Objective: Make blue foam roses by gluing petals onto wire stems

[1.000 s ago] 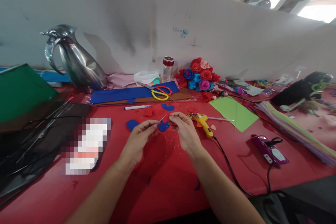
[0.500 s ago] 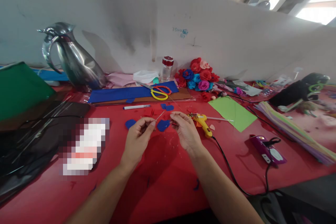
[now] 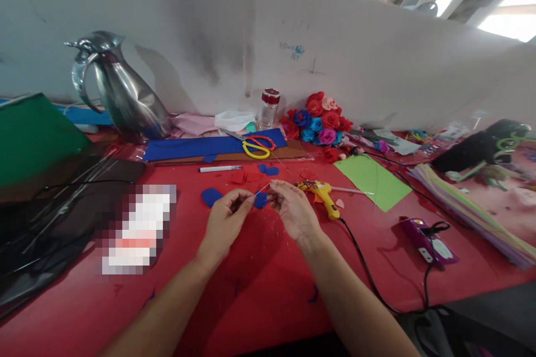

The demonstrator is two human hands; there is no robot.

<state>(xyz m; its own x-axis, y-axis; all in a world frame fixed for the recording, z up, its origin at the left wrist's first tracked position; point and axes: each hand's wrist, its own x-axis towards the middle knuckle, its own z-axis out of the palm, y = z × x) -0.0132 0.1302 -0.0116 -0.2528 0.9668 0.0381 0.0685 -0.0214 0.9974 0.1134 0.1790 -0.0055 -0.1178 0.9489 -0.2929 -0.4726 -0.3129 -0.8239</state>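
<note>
My left hand (image 3: 228, 222) is closed, with thumb and forefinger pinching a thin pale stick (image 3: 262, 189) that slants up to the right. At the stick's upper tip, the thumb and forefinger of my right hand (image 3: 295, 209) are pressed together; whatever they hold is too small to make out. A fine strand (image 3: 283, 164) shows just above that hand. Below and behind the fingertips lies a blue petal-shaped piece (image 3: 261, 201), partly hidden. Another blue piece (image 3: 211, 197) rests left of my left hand, and small red scraps (image 3: 238, 178) lie beyond.
A yellow glue gun (image 3: 329, 201) with a black cord lies right of my right hand. Yellow-and-red-handled scissors (image 3: 256, 149) rest on blue sheet material (image 3: 180, 149) behind a marker (image 3: 219, 169). Paper flowers (image 3: 320, 120), a jar (image 3: 269, 109), a steel jug (image 3: 129, 95) and a purple power strip (image 3: 431, 242) surround the workspace.
My hands have come closer together. The stick's tip, standing free before, now meets my right fingertips. The whole view has shifted slightly.
</note>
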